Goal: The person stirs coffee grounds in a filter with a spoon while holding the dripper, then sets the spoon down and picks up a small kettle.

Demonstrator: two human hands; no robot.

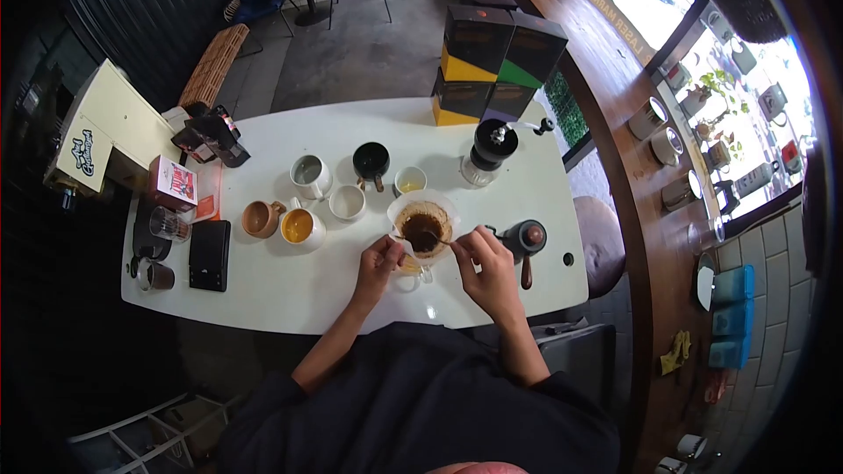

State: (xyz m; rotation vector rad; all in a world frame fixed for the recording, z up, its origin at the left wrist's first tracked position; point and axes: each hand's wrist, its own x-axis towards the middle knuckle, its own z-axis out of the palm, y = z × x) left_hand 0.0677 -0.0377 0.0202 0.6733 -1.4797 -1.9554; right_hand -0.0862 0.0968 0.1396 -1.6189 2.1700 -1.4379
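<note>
A coffee dripper [403, 254] lined with a white paper filter [445, 212] sits on a clear glass server [411, 277]. Wet, dark coffee grounds [419, 233] coat the filter, with a darker pool in the middle. My left hand [378, 267] is closed at the dripper's left side, fingertips pinching its edge. Between the fingers of my right hand [485, 270] is a thin spoon [436, 238], its end dipping into the grounds; the bowl is hidden. A dark kettle [530, 237] with a wooden handle stands just right of my right hand.
Several cups stand left of the dripper, including an orange-lined mug [299, 226] and a black cup [371, 161]. A hand grinder [489, 149] is behind it, near stacked boxes [492, 57]. A black scale [210, 254] and a glass [169, 224] lie left on the white table [290, 303].
</note>
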